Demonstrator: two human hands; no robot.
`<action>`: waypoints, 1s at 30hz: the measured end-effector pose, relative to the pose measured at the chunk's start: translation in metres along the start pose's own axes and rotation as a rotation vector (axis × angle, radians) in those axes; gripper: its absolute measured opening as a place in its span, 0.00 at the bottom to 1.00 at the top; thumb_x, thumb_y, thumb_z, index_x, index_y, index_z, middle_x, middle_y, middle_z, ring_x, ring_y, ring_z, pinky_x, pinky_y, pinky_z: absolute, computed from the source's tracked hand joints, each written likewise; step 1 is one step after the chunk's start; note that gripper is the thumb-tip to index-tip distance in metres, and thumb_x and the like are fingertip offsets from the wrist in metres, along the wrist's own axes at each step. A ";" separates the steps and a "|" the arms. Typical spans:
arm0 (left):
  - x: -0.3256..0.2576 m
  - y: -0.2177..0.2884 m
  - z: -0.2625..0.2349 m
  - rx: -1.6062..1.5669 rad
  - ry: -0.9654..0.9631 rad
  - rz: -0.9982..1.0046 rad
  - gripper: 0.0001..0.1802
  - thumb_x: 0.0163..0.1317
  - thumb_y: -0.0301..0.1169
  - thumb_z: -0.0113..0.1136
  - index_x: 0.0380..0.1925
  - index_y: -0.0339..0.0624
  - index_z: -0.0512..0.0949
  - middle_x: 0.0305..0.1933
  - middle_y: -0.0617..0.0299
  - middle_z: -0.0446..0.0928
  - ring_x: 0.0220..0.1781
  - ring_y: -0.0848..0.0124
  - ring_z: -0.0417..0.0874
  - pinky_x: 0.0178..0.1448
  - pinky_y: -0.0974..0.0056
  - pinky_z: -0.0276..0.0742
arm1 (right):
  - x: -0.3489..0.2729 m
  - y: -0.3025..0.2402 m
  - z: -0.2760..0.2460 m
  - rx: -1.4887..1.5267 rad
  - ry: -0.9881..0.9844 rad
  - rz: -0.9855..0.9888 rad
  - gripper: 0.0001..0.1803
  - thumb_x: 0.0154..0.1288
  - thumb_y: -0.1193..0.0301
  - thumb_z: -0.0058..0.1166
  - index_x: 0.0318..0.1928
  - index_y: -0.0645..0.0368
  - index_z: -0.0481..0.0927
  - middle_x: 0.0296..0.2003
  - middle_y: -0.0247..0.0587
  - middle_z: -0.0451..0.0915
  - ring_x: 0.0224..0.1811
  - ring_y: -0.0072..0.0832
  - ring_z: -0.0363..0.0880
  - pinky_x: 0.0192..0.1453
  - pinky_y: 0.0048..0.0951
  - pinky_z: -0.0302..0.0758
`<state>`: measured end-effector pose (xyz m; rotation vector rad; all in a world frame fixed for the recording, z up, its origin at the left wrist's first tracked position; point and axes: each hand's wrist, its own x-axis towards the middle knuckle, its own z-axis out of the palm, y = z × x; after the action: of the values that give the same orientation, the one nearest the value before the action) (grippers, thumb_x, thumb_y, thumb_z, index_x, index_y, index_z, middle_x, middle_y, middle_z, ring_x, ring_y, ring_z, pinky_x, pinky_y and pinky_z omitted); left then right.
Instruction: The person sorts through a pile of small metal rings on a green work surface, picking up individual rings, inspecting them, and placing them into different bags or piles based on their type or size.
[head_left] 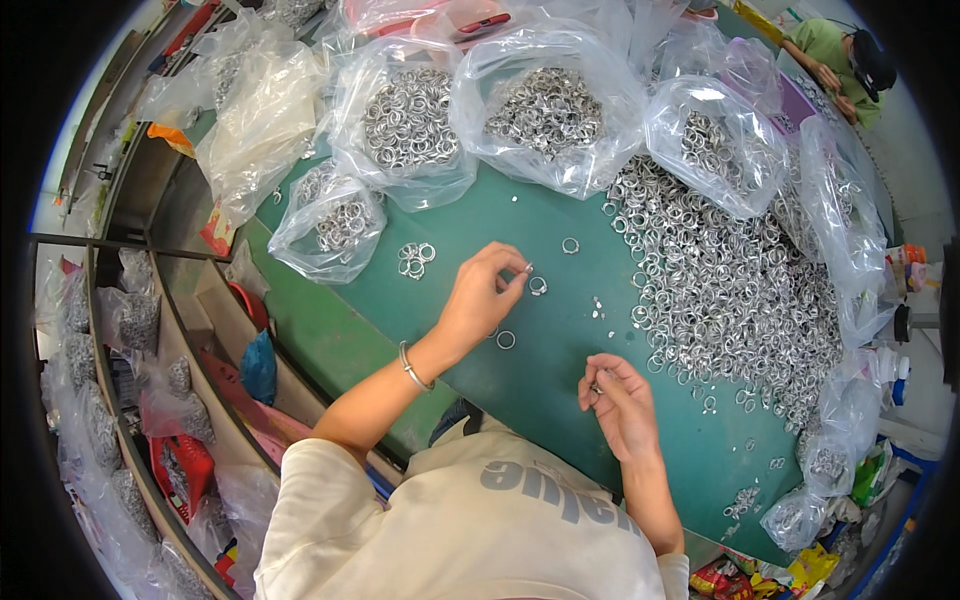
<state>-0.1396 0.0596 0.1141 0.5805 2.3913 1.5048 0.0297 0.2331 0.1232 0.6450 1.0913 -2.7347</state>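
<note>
Over the green tabletop, my left hand is closed in a pinch on a small silver ring, mostly covered by the fingertips. Just beyond those fingertips lies another silver ring. My right hand is nearer to me, fingers curled around a small metallic piece whose kind I cannot make out. Loose rings sit beside my left wrist, and a single ring lies farther off. To the left is a small cluster of rings. Small silvery bits are scattered between my hands and the big pile.
A large heap of silver rings covers the table's right side. Clear plastic bags of rings line the far edge, with a smaller bag at left. Shelves stand left. Another person works at far right.
</note>
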 end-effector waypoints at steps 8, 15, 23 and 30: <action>0.004 -0.006 0.004 0.357 -0.177 0.294 0.10 0.52 0.23 0.64 0.36 0.38 0.78 0.46 0.57 0.71 0.46 0.59 0.73 0.51 0.59 0.70 | 0.000 0.002 0.003 -0.135 0.053 0.014 0.10 0.67 0.78 0.48 0.47 0.65 0.75 0.30 0.38 0.76 0.33 0.22 0.73 0.37 0.22 0.69; 0.007 -0.008 -0.001 0.426 -0.246 0.282 0.12 0.51 0.24 0.65 0.37 0.39 0.78 0.44 0.59 0.71 0.46 0.59 0.72 0.50 0.59 0.69 | 0.002 0.004 0.005 -0.156 0.048 -0.011 0.09 0.65 0.80 0.47 0.45 0.65 0.76 0.32 0.37 0.74 0.32 0.25 0.73 0.35 0.24 0.69; 0.012 0.002 -0.003 0.045 -0.140 0.079 0.04 0.52 0.25 0.66 0.27 0.36 0.80 0.28 0.58 0.81 0.25 0.70 0.77 0.31 0.66 0.71 | 0.002 0.005 0.004 -0.156 0.074 -0.011 0.08 0.66 0.80 0.47 0.45 0.66 0.76 0.32 0.38 0.75 0.32 0.25 0.73 0.36 0.23 0.69; 0.008 0.014 -0.002 -0.044 -0.192 -0.042 0.05 0.55 0.26 0.66 0.30 0.37 0.81 0.26 0.64 0.81 0.20 0.83 0.69 0.22 0.72 0.64 | 0.002 0.008 0.003 -0.139 0.063 -0.002 0.09 0.66 0.78 0.49 0.46 0.66 0.76 0.31 0.38 0.76 0.33 0.22 0.73 0.38 0.22 0.68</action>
<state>-0.1449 0.0669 0.1277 0.6312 2.2067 1.4116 0.0287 0.2251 0.1190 0.7130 1.2827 -2.6271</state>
